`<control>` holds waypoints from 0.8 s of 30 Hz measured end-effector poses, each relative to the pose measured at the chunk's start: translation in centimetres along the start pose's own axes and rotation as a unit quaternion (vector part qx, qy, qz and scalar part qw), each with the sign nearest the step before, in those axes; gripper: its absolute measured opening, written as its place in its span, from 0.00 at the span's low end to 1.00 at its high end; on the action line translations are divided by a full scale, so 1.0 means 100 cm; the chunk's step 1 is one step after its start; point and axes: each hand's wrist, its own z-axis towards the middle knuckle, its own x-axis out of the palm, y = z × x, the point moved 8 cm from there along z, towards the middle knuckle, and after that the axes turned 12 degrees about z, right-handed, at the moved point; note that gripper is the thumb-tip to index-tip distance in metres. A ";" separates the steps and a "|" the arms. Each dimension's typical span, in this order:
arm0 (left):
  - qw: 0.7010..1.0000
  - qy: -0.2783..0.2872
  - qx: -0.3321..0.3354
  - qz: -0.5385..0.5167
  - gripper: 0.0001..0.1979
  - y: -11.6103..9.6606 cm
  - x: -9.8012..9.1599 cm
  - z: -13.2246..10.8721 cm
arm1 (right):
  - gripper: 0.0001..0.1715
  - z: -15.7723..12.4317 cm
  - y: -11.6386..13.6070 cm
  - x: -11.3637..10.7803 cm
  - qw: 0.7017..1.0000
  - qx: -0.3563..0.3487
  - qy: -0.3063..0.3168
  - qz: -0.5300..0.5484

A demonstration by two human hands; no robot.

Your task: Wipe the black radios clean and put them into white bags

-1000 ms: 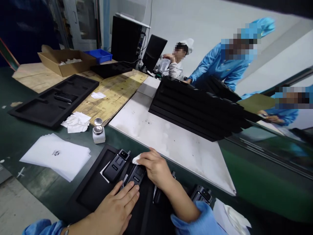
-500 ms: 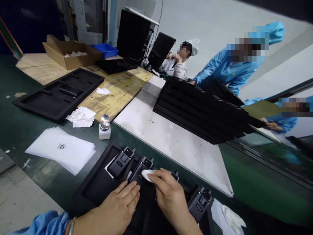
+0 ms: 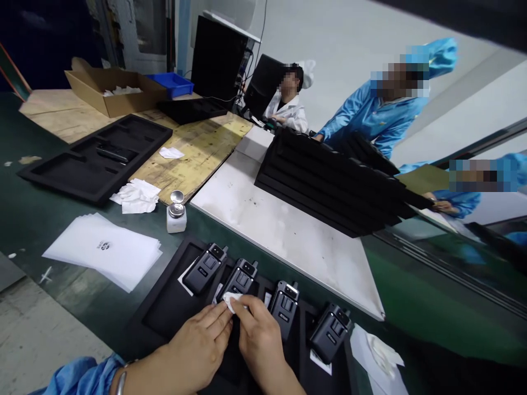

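Two-way radios lie in a black foam tray [image 3: 164, 318] in front of me. The second radio from the left [image 3: 239, 277] is under my hands, its lower part hidden. My left hand [image 3: 201, 340] rests with outstretched fingers over that lower end. A folded white wipe [image 3: 231, 300] is pinched in my right hand [image 3: 259, 332], pressed against the radio's front beside my left fingertips. To the left sits another radio [image 3: 205, 270]; to the right are a radio marked Riton [image 3: 284, 312] and one at the end [image 3: 330, 334]. White paper shows under the radios.
Left are a paper stack [image 3: 102, 249], a pump bottle [image 3: 176, 216], crumpled wipes [image 3: 135, 196] and another foam tray [image 3: 86, 181] with a device. Black foam trays [image 3: 321, 186] are piled beyond the white board [image 3: 284, 241]. A used wipe [image 3: 382, 351] lies right. Co-workers sit beyond.
My right hand has slid the wipe down and left along the radio, towards my left fingertips. The third and fourth radios are now uncovered. My left hand has barely moved.
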 end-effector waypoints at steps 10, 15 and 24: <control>0.999 -0.040 -0.016 -0.023 0.18 0.005 -0.006 -0.001 | 0.22 -0.002 -0.008 -0.005 0.998 0.040 0.026 0.040; 0.998 -0.032 0.016 -0.059 0.21 -0.009 -0.012 0.009 | 0.20 -0.018 -0.061 -0.106 0.994 0.079 -0.072 0.026; 0.987 0.081 0.087 -0.108 0.35 -0.076 0.027 0.060 | 0.23 0.009 -0.095 -0.093 0.999 -0.005 0.029 -0.029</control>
